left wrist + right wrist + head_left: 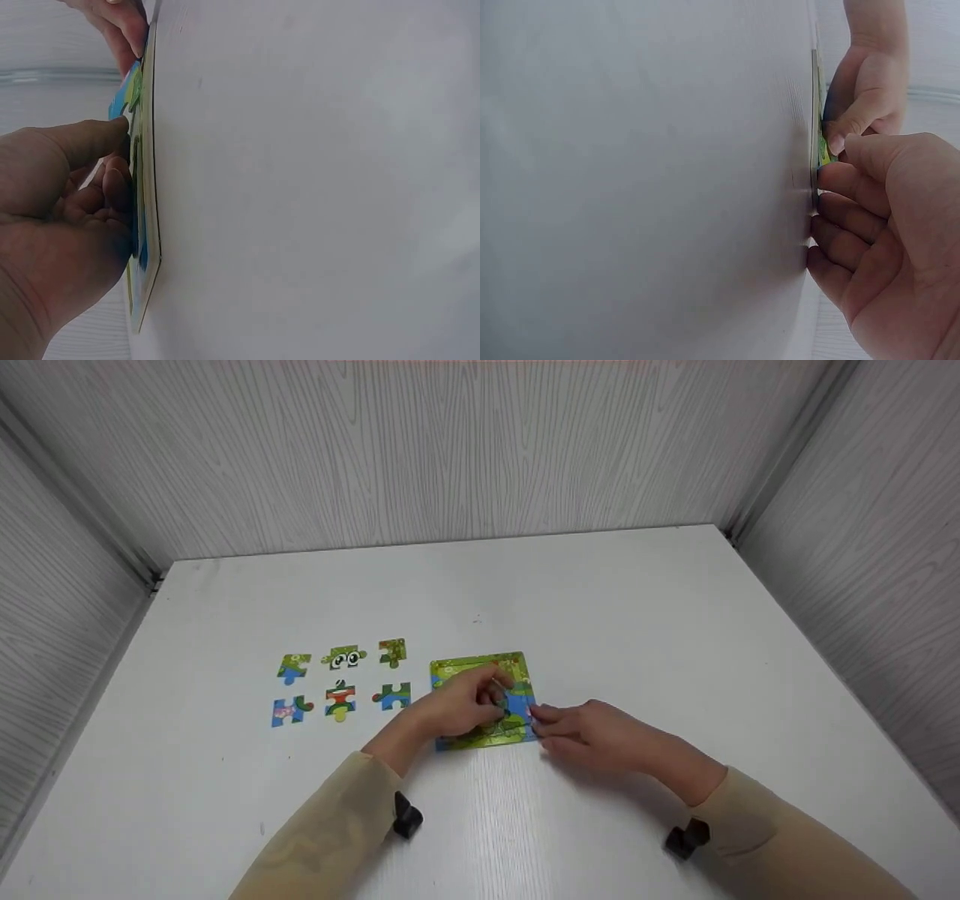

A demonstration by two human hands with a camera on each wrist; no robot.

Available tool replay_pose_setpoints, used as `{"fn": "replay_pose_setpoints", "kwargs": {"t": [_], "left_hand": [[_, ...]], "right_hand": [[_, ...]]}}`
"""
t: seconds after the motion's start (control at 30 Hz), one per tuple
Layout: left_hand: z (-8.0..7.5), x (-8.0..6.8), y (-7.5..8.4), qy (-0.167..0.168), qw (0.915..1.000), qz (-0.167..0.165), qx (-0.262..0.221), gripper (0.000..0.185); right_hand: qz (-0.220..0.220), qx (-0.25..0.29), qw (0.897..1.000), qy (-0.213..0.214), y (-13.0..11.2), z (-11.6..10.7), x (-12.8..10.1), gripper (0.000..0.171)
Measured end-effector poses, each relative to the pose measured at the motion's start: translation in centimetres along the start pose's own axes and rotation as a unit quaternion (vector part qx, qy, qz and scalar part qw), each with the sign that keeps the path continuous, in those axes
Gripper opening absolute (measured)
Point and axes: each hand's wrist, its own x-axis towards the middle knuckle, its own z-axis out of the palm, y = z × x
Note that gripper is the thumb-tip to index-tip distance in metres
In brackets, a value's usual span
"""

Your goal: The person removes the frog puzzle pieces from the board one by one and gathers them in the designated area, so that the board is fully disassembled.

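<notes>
Left hand (466, 703) pinches a piece, hiding puzzle board (480, 664); right hand (589, 731) steadies its edge, fingers relaxed.

Probably a recording booth; white table (600, 600), panelled walls (450, 450).

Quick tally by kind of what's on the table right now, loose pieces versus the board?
Loose puzzle pieces: 6, in two rows of three
Puzzle board: 1, under the left hand, right hand at its edge
Total: 7

six loose puzzle pieces (341, 679), one puzzle board (480, 664)
</notes>
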Motion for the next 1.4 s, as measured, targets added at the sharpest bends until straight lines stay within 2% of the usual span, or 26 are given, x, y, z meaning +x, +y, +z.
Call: {"fn": "replay_pose_setpoints", "kwargs": {"t": [0.27,0.53,0.73,0.9,1.07,1.4], "left_hand": [[-0.27,-0.23,-0.09,-0.007,0.9996,0.003,-0.027,0.034],[-0.42,-0.38,-0.12,-0.014,0.9994,0.0,-0.032,0.036],[-0.31,-0.25,0.05,-0.023,0.9996,-0.001,-0.015,0.043],[-0.09,-0.3,0.28,-0.025,0.9995,-0.005,0.02,0.055],[0.19,-0.24,0.29,-0.023,0.9984,-0.004,0.052,0.06],[0.04,-0.29,-0.02,-0.027,0.9981,-0.002,0.056,0.058]], "right_hand": [[-0.027,-0.002,1.0,0.012,-0.01,-0.05,-0.16,0.038],[-0.018,-0.014,1.0,0.008,-0.06,-0.07,-0.11,0.039],[-0.009,-0.006,1.0,0.002,-0.24,-0.22,-0.18,0.039],[-0.005,-0.003,1.0,0.004,-0.14,-0.1,-0.2,0.04],[-0.001,0.002,1.0,0.003,-0.04,0.0,-0.21,0.041],[-0.008,-0.005,1.0,0.004,-0.17,-0.13,-0.16,0.04]]}}
